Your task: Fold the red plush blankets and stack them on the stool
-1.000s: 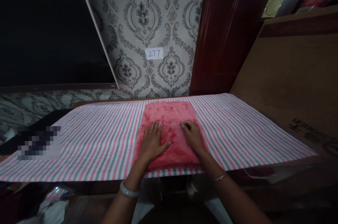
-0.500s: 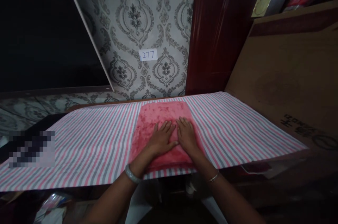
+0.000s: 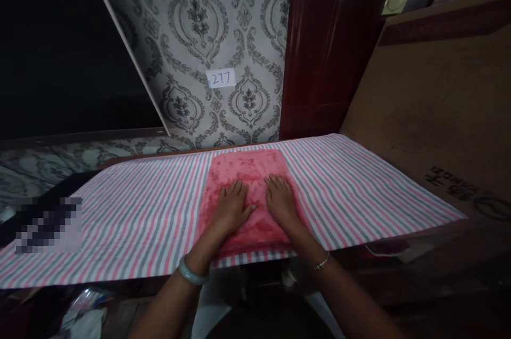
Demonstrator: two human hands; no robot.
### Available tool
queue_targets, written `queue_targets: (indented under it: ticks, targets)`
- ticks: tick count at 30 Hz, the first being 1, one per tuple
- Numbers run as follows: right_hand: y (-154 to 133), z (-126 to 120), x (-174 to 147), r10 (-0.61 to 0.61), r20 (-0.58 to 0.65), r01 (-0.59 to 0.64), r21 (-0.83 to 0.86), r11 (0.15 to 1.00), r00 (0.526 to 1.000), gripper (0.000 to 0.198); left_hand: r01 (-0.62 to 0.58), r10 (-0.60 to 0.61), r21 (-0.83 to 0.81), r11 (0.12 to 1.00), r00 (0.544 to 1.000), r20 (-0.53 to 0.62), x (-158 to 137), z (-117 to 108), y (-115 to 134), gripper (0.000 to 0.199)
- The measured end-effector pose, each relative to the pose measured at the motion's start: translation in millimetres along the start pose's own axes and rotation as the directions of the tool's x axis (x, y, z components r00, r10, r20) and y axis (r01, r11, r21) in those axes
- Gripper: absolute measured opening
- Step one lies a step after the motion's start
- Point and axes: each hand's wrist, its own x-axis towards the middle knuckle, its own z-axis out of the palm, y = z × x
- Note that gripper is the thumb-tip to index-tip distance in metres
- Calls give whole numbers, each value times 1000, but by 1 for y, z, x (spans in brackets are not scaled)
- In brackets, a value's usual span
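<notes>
A plush red-pink cloth (image 3: 249, 163), folded into a rough rectangle, lies on the striped tablecloth (image 3: 155, 211). Its nap shows darker and lighter patches. My left hand (image 3: 231, 208) rests flat on the left half of the cloth, fingers pointing away from me and thumb out to the right. On the right half lies my right hand (image 3: 281, 200), palm down with fingers stretched out. A gap of cloth shows between the two hands. Neither hand grips anything.
A large cardboard box (image 3: 431, 99) stands at the right edge of the table. A dark television screen (image 3: 72, 62) is at the back left. Behind the table is a patterned wall (image 3: 199, 25) with a paper label (image 3: 221, 78) marked 277. Various items lie below the table at left.
My left hand has slid to the left over the cloth, away from my right hand. My right hand stays nearly in place. The view has shifted slightly.
</notes>
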Motion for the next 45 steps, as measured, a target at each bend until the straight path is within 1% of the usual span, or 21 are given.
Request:
queue_targets:
  ticks: [2, 4, 5, 7, 8, 9, 10, 12, 14, 18, 20, 23, 24, 26, 32, 37, 45]
  targets:
    - [0, 0, 0, -2, -12, 2, 8, 1000, 1000, 44, -28, 27, -67, 997, 999, -28, 11, -7, 3, 42]
    - [0, 0, 0, -5, -18, 6, 16, 1000, 1000, 43, -90, 73, -230, 969, 994, -81, 26, -10, 5, 28]
    - [0, 0, 0, -6, -18, 6, 19, 1000, 1000, 42, -115, 82, -357, 927, 991, -105, 33, -8, 6, 26]
    - [0, -1, 0, -2, -11, 2, 21, 1000, 1000, 43, -120, 51, -609, 784, 990, -129, 45, 1, 5, 26]
    - [-1, -1, 0, 3, -6, -3, 21, 1000, 1000, 43, -104, 20, -697, 710, 992, -128, 48, 7, 3, 25]
    - [-1, -2, 0, 7, -3, -7, 21, 1000, 1000, 43, -85, -12, -752, 653, 992, -123, 50, 13, 1, 24]
    - [-2, -2, 0, 10, 0, -10, 22, 1000, 1000, 43, -70, -41, -781, 620, 992, -121, 50, 19, -1, 23]
    - [-2, -2, 0, 6, 2, -6, 25, 1000, 1000, 43, -63, -74, -794, 604, 988, -134, 48, 29, -6, 23]
    - [-2, -2, -1, 0, 2, 0, 29, 1000, 1000, 44, -69, -82, -803, 592, 986, -146, 44, 34, -9, 22]
    - [-1, -1, -1, -4, -2, 4, 42, 999, 1000, 43, -88, -58, -796, 599, 987, -153, 42, 32, -8, 15]
    - [0, 0, -1, -6, -4, 6, 47, 999, 1000, 44, -97, -35, -760, 643, 987, -156, 43, 30, -4, 14]
    - [0, 0, -1, -10, -5, 10, 46, 999, 1000, 44, -124, 0, -670, 732, 983, -181, 45, 30, 1, 14]
    - [0, 0, -1, -11, -5, 11, 46, 999, 1000, 44, -133, 10, -649, 749, 982, -190, 45, 31, 2, 13]
    - [0, 0, -1, -12, -2, 12, 45, 999, 1000, 44, -146, 18, -638, 756, 979, -203, 46, 33, 3, 12]
    - [-1, 0, -1, -8, -13, 9, 44, 999, 1000, 44, -129, -34, -665, 736, 974, -226, 47, 37, 1, 15]
    - [0, 0, -1, -9, -27, 10, 36, 999, 1000, 44, -117, -52, -723, 681, 977, -208, 46, 34, -3, 14]
    - [2, 2, -1, -20, -14, 21, 56, 998, 1000, 44, -102, -69, -791, 604, 981, -179, 45, 31, -6, 10]
